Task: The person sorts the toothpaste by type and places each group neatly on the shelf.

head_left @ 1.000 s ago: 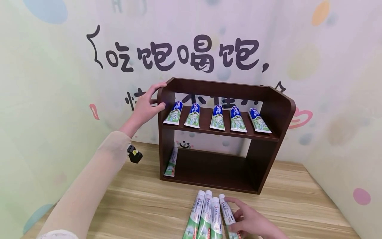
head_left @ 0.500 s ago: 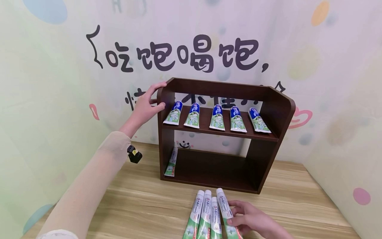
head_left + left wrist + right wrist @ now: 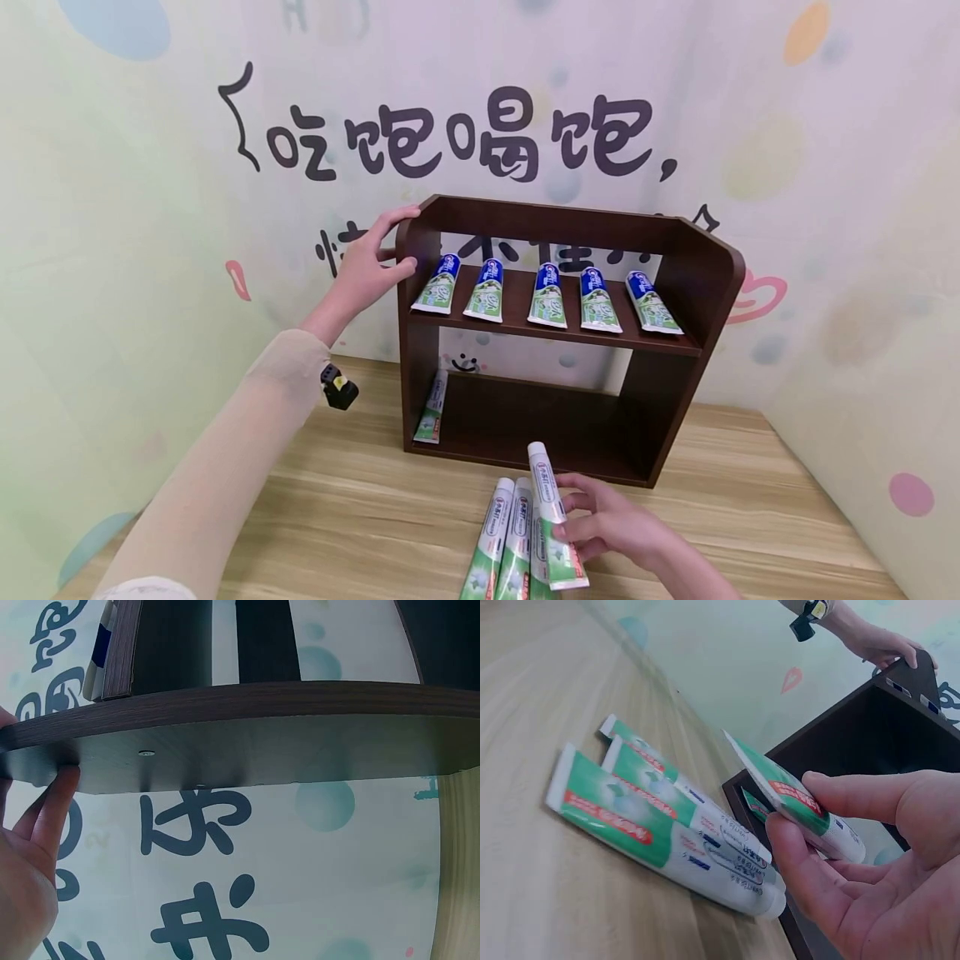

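White gives way to green, with a red label strip, on the toothpaste tube [image 3: 550, 510] in a person's right hand [image 3: 611, 523], matching the three tubes [image 3: 515, 542] on a table [image 3: 337, 500] of pale, streaked wood grain. Blue above light green marks the five tubes [image 3: 547, 296] along the upper board of a dark brown shelf [image 3: 558, 218]. Behind, a pale backdrop [image 3: 420, 50] bears black lettering [image 3: 510, 137] and scattered spots (blue, orange and purple-pink among them). A cream sleeve [image 3: 225, 433] carries a black device [image 3: 345, 397] with a yellow patch.
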The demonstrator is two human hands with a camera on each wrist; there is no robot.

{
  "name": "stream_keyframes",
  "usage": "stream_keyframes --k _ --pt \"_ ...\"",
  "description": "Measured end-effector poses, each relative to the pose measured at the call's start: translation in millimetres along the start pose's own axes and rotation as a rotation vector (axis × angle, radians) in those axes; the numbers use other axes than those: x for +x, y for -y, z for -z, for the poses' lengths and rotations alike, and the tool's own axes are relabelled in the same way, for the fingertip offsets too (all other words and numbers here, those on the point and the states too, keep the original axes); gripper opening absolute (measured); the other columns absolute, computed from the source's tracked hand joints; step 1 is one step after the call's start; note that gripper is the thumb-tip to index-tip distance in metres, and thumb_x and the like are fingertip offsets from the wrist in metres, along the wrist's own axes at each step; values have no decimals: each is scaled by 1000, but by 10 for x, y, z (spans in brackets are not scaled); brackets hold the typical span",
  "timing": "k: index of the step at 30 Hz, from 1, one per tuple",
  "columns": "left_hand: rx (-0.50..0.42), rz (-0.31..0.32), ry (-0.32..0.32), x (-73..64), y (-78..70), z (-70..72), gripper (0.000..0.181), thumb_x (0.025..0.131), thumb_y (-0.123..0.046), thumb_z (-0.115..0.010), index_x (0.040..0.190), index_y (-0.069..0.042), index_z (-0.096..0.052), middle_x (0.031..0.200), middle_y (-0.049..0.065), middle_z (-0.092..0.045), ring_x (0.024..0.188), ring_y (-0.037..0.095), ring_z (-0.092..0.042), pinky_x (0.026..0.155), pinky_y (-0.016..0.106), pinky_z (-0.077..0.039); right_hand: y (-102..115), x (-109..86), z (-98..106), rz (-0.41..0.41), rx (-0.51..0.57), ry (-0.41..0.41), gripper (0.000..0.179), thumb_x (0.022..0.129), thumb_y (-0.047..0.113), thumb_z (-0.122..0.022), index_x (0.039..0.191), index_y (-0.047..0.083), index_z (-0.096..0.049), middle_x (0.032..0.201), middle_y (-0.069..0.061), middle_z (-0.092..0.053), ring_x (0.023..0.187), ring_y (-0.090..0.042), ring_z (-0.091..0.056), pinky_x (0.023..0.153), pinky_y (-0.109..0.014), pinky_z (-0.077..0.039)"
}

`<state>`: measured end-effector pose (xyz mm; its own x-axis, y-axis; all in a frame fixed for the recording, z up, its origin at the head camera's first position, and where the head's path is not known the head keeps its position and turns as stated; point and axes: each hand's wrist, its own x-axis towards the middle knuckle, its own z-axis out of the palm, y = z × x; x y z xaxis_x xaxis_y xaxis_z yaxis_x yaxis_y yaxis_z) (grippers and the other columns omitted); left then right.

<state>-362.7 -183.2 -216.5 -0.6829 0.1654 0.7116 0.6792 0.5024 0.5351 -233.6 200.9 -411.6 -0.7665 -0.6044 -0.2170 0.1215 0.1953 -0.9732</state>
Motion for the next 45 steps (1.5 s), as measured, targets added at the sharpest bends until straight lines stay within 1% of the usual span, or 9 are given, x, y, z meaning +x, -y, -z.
stream_keyframes --k 8,15,21,28,33,38,42,45 --pt "7 1 -3 0 0 -4 59 91 -10 -61 145 -27 -45 157 -10 -41 132 27 -55 96 49 -56 135 197 24 8 -15 8 83 86 12 -70 150 -8 -20 115 -13 -61 88 -20 -70 74 -35 -63" --pt "6 6 -2 -1 -10 -1 58 91 -10 -61 145 -28 -45 157 -11 -40 131 27 -56 97 49 -56 236 350 14 28 -24 -11 85 85 10 -71 151 -7 -20 115 -14 -59 87 -19 -69 76 -35 -63" --pt "1 3 -3 -2 -12 -5 58 91 -9 -61 145 -27 -46 157 -11 -41 131 27 -56 95 48 -57 296 496 -20 35 -68 -85 82 84 10 -73 150 -3 -26 118 -17 -60 88 -19 -69 75 -36 -63" --pt "-1 6 -2 -2 -14 -1 58 91 -9 -62 144 -27 -46 157 -11 -40 133 26 -55 97 48 -56 360 681 -82 69 -125 -183 76 84 10 -74 147 -4 -34 122 -20 -60 86 -17 -67 74 -34 -63" --pt "-1 1 -4 1 -10 -9 58 91 -8 -62 144 -27 -46 157 -11 -41 135 24 -53 99 48 -55 351 845 -148 131 -142 -259 73 84 6 -73 147 1 -38 126 -21 -58 87 -17 -66 72 -35 -62" --pt "-6 -3 -3 8 -6 -21 59 91 -8 -62 144 -29 -47 157 -12 -41 135 24 -52 100 48 -55 285 1015 -173 207 -128 -345 73 84 2 -72 148 6 -38 127 -22 -57 83 -18 -68 65 -33 -61" --pt "-9 -1 -6 3 -4 -17 59 91 -8 -62 144 -28 -47 157 -11 -41 133 25 -54 98 48 -56 261 1133 -175 262 -115 -377 71 86 1 -69 149 4 -37 127 -25 -57 83 -17 -69 65 -33 -62" --pt "-7 -3 -11 0 -8 -12 58 91 -7 -62 144 -27 -47 156 -11 -42 132 25 -55 97 48 -56 260 1226 -168 308 -142 -403 69 87 0 -68 149 3 -36 127 -27 -57 84 -16 -69 64 -33 -63"
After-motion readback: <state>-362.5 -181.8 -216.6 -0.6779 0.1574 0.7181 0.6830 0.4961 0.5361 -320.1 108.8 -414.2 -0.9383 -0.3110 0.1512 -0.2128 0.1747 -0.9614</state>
